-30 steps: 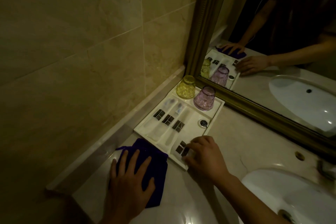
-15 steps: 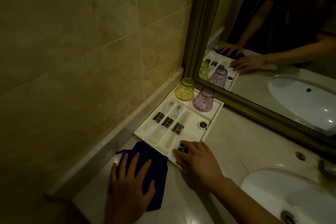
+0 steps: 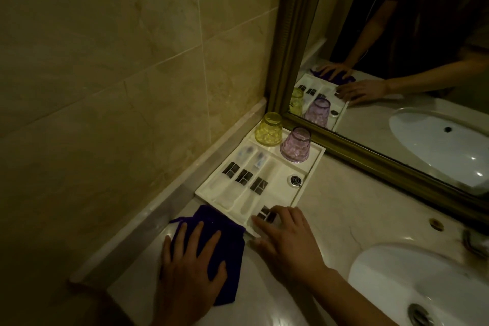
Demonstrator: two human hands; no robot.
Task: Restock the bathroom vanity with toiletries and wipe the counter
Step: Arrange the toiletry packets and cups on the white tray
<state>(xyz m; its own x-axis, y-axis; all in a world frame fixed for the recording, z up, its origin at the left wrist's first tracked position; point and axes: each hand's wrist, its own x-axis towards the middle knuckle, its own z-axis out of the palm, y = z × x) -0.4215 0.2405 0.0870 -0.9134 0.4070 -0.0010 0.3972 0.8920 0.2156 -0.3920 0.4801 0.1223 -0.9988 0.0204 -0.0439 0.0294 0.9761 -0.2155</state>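
Observation:
A white toiletry tray point(image 3: 315, 160) stands in the counter corner by the wall and mirror. Several wrapped toiletry packets point(image 3: 244, 176) with dark labels lie in its slots. A yellow glass point(image 3: 268, 128) and a pink glass point(image 3: 295, 144) stand upside down at its far end, and a small round cap point(image 3: 295, 179) lies near its right rim. My left hand point(image 3: 191, 270) lies flat, fingers spread, on a dark purple cloth point(image 3: 227, 230) just in front of the tray. My right hand point(image 3: 287, 241) rests on the tray's near right corner, fingertips on a dark-labelled packet point(image 3: 266, 213).
The marble counter point(image 3: 341, 217) runs right to a white sink basin point(image 3: 412, 280) with a drain. A gold-framed mirror point(image 3: 370, 156) stands behind the tray and reflects the scene. A tiled wall with a raised ledge point(image 3: 169, 204) borders the left side.
My right hand has slid left and nearer along the tray's front corner, onto the dark-labelled packet. The left hand and cloth have stayed in place.

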